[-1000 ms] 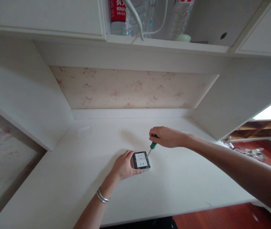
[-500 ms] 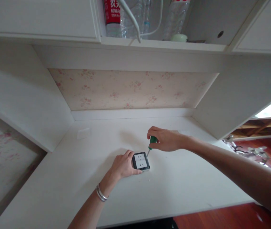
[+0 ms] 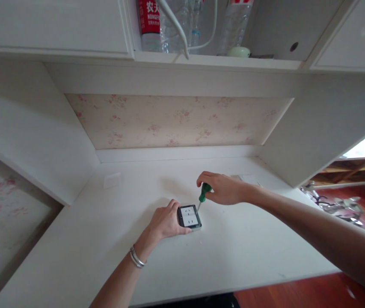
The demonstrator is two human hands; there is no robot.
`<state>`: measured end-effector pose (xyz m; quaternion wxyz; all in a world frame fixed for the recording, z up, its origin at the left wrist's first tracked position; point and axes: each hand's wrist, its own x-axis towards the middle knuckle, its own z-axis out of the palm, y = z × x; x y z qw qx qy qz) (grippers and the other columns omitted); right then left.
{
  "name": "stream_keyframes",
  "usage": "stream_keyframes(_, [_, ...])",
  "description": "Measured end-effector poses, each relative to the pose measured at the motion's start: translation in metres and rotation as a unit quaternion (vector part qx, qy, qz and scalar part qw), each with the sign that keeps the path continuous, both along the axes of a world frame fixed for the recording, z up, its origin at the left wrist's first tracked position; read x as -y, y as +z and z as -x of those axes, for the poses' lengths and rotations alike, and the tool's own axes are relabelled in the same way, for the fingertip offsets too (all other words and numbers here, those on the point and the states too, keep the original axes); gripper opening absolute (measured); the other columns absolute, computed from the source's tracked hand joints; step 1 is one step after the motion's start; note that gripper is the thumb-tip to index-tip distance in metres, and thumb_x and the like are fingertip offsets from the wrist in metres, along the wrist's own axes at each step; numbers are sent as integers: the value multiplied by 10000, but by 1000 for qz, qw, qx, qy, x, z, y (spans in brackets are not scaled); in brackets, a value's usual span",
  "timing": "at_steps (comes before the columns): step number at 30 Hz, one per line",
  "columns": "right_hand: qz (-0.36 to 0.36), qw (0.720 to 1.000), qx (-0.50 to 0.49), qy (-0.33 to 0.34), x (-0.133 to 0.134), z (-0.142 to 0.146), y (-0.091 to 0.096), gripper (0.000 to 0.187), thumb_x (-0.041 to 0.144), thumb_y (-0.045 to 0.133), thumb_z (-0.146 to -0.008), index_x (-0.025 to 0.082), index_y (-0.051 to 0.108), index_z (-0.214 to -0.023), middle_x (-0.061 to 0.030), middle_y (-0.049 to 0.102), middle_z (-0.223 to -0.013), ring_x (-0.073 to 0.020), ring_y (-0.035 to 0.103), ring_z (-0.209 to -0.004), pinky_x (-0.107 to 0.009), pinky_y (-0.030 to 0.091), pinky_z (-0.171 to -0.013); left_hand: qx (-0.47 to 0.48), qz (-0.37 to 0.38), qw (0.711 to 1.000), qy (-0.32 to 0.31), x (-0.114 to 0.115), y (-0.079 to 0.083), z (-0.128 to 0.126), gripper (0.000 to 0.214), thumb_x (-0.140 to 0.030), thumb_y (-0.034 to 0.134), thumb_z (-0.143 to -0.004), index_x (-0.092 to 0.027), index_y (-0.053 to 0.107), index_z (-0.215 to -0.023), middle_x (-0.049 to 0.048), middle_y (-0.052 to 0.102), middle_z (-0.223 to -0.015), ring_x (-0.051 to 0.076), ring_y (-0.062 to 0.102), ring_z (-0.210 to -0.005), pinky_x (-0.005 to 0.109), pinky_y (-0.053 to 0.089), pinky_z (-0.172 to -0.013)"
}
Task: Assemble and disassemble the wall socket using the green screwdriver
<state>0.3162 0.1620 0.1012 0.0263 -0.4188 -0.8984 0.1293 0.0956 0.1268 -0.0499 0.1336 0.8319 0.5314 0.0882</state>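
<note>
A wall socket (image 3: 189,217) with a white face and a dark frame lies face up on the white desktop (image 3: 233,252). My left hand (image 3: 166,221) grips it from the left, thumb along the near edge and fingers at the far left corner. In my right hand (image 3: 222,188) is a screwdriver (image 3: 204,192) with a green handle, held by the fingertips. Its shaft slants down to the left, and the tip meets the right side of the socket's dark frame. The screw under the tip is too small to make out.
Overhead, an open cabinet shelf holds plastic bottles (image 3: 174,25), a white cable (image 3: 179,30) hanging over its edge, and a pale green round object (image 3: 239,52). White side panels flank the desk. A flat white piece (image 3: 112,180) lies at the back left.
My right hand has shifted slightly, its fingers higher on the screwdriver handle, showing more of the green. The left hand and socket stay nearly where they were.
</note>
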Motion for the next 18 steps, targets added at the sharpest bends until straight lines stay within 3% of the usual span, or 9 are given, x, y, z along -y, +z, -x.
stream_keyframes(5, [-12,999,14,-32,2,0,1,175,327,463,-866,194,569,-906,-66,620,-941,-172,566,-742,-273,380,-657,19,-10,1000,-5,0,-5,1,765,-715,661,-538,-243,481,-1111,49,575,-1097,248,647,-839,344,512,-721])
stream_keyframes(7, [-14,999,13,-29,4,-1,1,142,267,473,-845,192,555,-934,-63,622,-955,-165,564,-741,-267,375,-655,22,-13,1000,-4,0,-6,1,766,-711,664,-534,-239,482,-1109,49,574,-1099,250,645,-835,350,513,-717])
stream_keyframes(11, [-4,999,10,-33,6,-2,-2,301,240,549,-780,204,527,-1078,-66,605,-1088,-163,578,-765,-261,375,-658,26,-4,1000,9,0,-6,0,772,-688,678,-529,-233,485,-1121,59,570,-1115,246,642,-833,345,511,-712])
stream_keyframes(15, [-21,999,8,-47,6,-1,-4,244,376,451,-882,186,564,-985,-78,620,-967,-183,577,-770,-281,382,-687,36,-6,999,11,1,-5,-1,755,-654,699,-530,-236,483,-1121,59,569,-1124,245,636,-875,332,507,-725])
stream_keyframes(18, [-21,999,7,-34,7,-2,-2,198,280,460,-863,185,565,-1001,-78,610,-1003,-175,580,-782,-275,386,-699,39,-15,999,11,2,-6,-1,755,-647,704,-529,-238,476,-1120,56,575,-1113,249,634,-870,336,507,-718])
